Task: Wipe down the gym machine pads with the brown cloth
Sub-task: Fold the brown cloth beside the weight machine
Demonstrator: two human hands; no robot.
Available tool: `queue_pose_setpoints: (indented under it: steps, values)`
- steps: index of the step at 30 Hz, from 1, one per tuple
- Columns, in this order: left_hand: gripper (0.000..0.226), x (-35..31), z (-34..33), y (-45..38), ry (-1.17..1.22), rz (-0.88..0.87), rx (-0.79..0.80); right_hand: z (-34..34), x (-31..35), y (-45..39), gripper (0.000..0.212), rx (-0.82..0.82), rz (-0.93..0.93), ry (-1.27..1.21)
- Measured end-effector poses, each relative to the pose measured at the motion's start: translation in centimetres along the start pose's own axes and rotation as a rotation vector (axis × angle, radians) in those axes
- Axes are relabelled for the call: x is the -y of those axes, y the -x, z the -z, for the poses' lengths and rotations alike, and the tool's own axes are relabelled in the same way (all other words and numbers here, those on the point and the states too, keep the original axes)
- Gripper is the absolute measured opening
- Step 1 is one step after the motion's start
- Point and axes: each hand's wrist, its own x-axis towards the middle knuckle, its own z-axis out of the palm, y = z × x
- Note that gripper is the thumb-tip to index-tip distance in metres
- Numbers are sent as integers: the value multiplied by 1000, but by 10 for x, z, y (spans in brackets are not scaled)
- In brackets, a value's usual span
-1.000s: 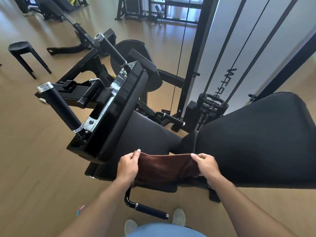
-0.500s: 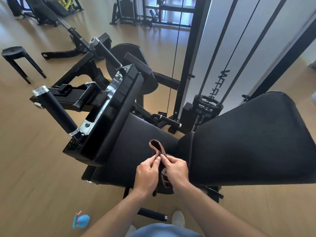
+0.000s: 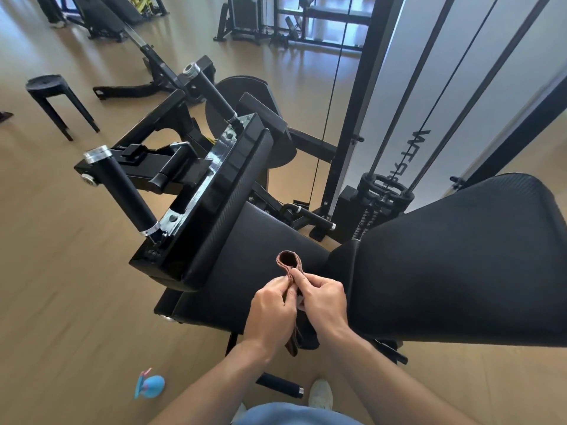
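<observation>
Holding a folded brown cloth [image 3: 289, 261] between both hands, a person is standing over a black gym machine and looking down at it. The left hand [image 3: 270, 311] and the right hand [image 3: 325, 302] are meeting knuckle to knuckle above the seat pad [image 3: 245, 271], thumbs and forefingers pinching the cloth between them. A small loop of the fold is sticking up beyond the fingertips, and the rest of the cloth is hanging down between the palms, its lower end showing just below the wrists. The cloth is hovering over the seat pad; whether it is touching the pad cannot be told. A large back pad [image 3: 460, 265] is sloping up to the right, just beside the right hand. To the left, a narrower chest pad [image 3: 233, 207] is standing tilted on its metal bracket, with two black grip handles [image 3: 125, 194] jutting away from it. A blue object [image 3: 152, 386] is lying on the wooden floor [image 3: 61, 302] near the person's feet. A black stool [image 3: 49, 96] is standing well apart at far left.
</observation>
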Motion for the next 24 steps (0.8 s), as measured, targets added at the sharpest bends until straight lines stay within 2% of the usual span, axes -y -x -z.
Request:
queue_pose_setpoints:
  steps: [2,5,7,8,10,13,15,17,18,21,24]
  values:
    - [32,1,0,0,-60,-29,29,0,6,1,15,51,-34,-26]
    - [50,10,-1,-1,-151,-48,134,-2,9,-5,9,73,-150,-73]
    - [62,18,1,-1,-79,-22,234,-1,7,-10,6,41,-203,-101]
    - [61,20,4,-1,35,31,262,0,6,-12,10,25,-203,-93]
    - [52,26,12,-2,223,132,234,4,3,-16,20,38,-130,21]
    - [50,38,24,-12,218,221,93,11,8,-25,28,167,22,243]
    - [69,45,33,-23,209,335,128,17,17,-33,29,254,79,282]
    - [88,52,42,-33,240,412,231,22,28,-39,29,322,111,252]
    - [82,54,45,-36,299,407,284,24,35,-41,28,342,117,222]
    - [38,49,47,-39,574,334,345,34,52,-45,27,358,86,106]
    - [34,30,48,-34,770,345,423,43,55,-49,28,343,22,-3]
